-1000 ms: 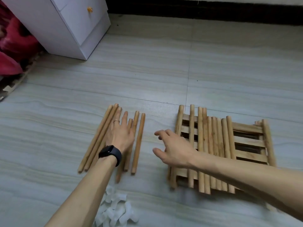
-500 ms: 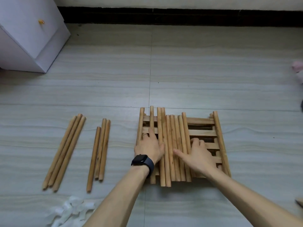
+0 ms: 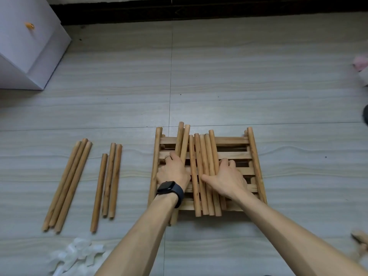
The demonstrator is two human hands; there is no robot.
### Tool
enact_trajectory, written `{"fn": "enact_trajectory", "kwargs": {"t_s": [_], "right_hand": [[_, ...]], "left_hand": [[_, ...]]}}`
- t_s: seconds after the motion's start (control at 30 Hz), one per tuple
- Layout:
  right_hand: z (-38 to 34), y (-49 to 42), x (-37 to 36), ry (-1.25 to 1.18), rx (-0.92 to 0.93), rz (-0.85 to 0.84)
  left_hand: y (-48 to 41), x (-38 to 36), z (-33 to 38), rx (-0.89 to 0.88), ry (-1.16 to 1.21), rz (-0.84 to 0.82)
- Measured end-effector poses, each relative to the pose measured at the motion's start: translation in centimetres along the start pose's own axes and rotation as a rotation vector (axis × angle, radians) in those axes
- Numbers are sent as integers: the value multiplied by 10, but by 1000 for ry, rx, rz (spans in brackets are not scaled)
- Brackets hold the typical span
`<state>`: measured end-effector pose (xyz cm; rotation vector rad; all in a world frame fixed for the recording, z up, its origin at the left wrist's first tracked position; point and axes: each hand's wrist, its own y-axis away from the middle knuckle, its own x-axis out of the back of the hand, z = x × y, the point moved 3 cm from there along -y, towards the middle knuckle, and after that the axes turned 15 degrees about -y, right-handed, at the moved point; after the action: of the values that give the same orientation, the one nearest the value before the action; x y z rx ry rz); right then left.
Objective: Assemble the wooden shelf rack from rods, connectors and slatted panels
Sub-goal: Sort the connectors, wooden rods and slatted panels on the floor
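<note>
i'm seeing left hand (image 3: 173, 172) gripping two rods (image 3: 183, 142), right hand (image 3: 227, 178) curling round rod bundle (image 3: 199, 156) atop slatted panels (image 3: 239, 154)

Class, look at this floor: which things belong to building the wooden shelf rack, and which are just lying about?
For the job: loose rods on the floor; rods atop the panels; stacked slatted panels; white connectors.
Lying about: white cabinet; pink thing at the right edge.
</note>
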<state>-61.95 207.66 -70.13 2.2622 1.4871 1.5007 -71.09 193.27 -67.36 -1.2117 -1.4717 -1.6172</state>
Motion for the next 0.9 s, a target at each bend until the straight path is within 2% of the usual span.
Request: {"fn": "enact_trajectory", "kwargs": {"t_s": [0.17, 0.3, 0.43, 0.57, 0.63, 0.77, 0.9], "right_hand": [[3, -3, -1, 33, 16, -6], [-5, -4, -3, 243, 77, 30], [-4, -5, 4, 245, 112, 61], [-1, -5, 29, 139, 110, 108], [-13, -2, 41, 142, 155, 139], [-74, 18, 37, 61, 267, -27], [-149, 46, -19, 56, 457, -298]], "left_hand": [[-11, 0, -4, -67, 122, -48], [-15, 9, -21, -64, 253, -75], [-16, 29, -50, -71, 331, -64], [-22, 59, -115, -22, 470, 5], [-26, 71, -160, 33, 466, 54], [-29, 77, -261, 212, 355, 81], [-29, 60, -339, 358, 180, 0]]}}
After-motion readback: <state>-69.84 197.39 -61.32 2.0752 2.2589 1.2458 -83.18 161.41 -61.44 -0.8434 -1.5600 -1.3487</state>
